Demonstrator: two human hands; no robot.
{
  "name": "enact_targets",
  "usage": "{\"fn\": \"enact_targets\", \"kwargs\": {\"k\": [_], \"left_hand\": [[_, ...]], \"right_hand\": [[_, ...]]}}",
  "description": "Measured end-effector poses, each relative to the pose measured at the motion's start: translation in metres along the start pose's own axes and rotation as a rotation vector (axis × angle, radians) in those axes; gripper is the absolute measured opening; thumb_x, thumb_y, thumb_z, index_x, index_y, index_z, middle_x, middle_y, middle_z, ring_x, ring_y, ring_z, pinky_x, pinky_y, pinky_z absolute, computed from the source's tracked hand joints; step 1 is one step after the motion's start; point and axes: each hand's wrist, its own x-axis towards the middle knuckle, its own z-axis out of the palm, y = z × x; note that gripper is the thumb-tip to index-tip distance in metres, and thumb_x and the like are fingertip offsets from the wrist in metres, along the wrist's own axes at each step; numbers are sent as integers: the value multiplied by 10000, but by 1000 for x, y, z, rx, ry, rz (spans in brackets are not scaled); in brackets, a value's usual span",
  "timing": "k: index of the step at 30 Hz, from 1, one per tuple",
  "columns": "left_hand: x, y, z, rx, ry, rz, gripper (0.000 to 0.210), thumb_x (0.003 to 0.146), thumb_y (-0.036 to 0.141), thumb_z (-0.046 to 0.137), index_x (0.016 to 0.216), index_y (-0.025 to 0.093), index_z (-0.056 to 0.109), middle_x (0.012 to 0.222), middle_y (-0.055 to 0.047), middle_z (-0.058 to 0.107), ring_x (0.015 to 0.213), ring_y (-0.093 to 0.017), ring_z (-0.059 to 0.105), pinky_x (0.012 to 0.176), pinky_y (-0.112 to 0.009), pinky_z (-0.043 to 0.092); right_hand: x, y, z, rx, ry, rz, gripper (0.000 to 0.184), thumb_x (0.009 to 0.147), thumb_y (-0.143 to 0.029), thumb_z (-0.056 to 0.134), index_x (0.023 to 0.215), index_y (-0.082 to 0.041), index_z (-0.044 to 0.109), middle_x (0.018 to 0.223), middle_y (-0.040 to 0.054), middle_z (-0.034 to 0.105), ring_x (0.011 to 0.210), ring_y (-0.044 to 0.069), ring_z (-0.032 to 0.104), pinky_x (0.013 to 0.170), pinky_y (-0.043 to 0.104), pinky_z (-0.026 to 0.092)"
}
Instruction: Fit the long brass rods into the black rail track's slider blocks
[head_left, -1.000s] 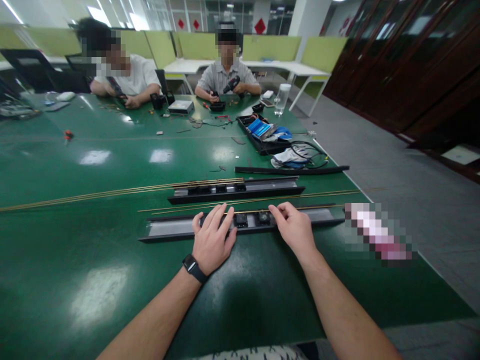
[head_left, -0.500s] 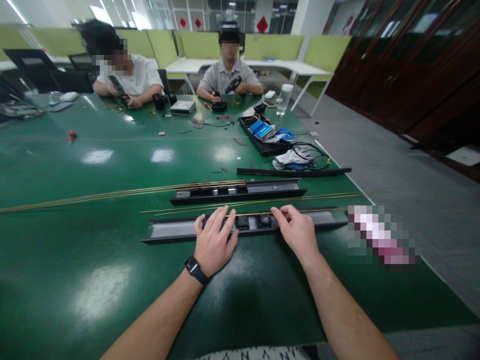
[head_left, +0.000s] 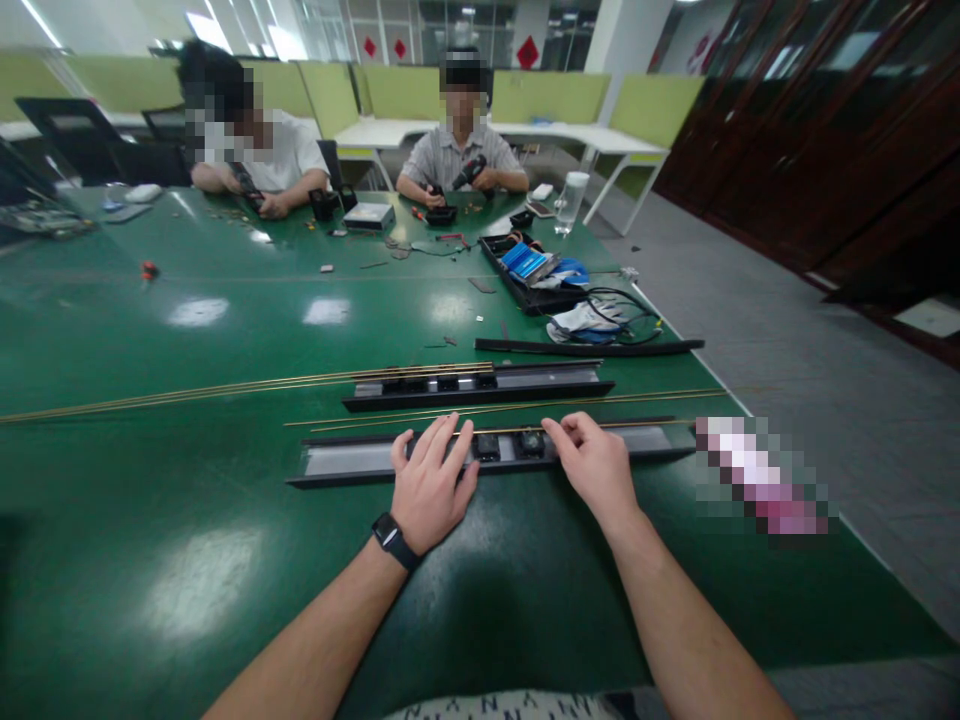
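A long black channel with a pale inner floor [head_left: 346, 460] lies across the green table in front of me. Small black blocks sit inside it, among them one block [head_left: 487, 447] beside my left fingers and another block [head_left: 532, 443] nearer my right. My left hand [head_left: 431, 485] rests over the channel with its fingers spread, covering part of it. My right hand [head_left: 598, 465] pinches a thin brass rod [head_left: 645, 423] between thumb and fingers along the channel's far side. The rod's left end is hidden near my left fingers.
Behind lies a second channel [head_left: 540, 373] with several brass rods [head_left: 225, 386] over it, reaching far left. Loose rods [head_left: 637, 398] lie between the channels. Farther back are a black strip [head_left: 585, 347], gloves [head_left: 589, 322] and a black tray [head_left: 517, 285]. Two people work across the table [head_left: 150, 450].
The view has shifted very slightly. Both hands keep the same places on the channel and the rod.
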Motion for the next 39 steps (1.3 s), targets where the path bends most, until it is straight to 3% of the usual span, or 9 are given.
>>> {"fn": "enact_targets", "kwargs": {"k": [4,14,21,31,39], "left_hand": [[0,0,1,0,11,8,512,1028,327,586,1534,259,549,1558,-133,591,1421,-315,572,1211,-538,233],[0,-1,1,5,8,13,509,1032,332,580,1534,249,548,1567,-144,580,1426,-311,565,1210,-541,228],[0,-1,0,4,4,15,497,1037,329,575,1524,235,555,1561,-149,585,1429,-304,562,1205,-538,229],[1,0,0,7,0,13,481,1053,351,547,1518,227,551,1560,-147,586,1429,-301,561,1198,-540,228],[1,-1,1,8,9,14,497,1045,347,556,1531,244,545,1566,-146,580,1435,-313,553,1201,-546,233]], "right_hand": [[0,0,1,31,-8,16,402,948,-647,610,913,-248,648,638,-15,684,603,185,637,684,309,420],[1,-2,-3,-8,6,8,482,961,-683,566,762,-249,631,619,1,679,611,191,646,699,321,409],[0,-2,-2,42,-6,15,399,936,-645,623,911,-247,646,627,-22,673,606,186,638,709,318,421],[2,2,-1,9,-3,24,432,946,-664,588,815,-256,646,622,-6,679,646,209,664,716,331,416],[1,-2,-2,41,-30,34,404,936,-648,601,920,-250,672,654,-11,690,600,180,631,703,319,436]]}}
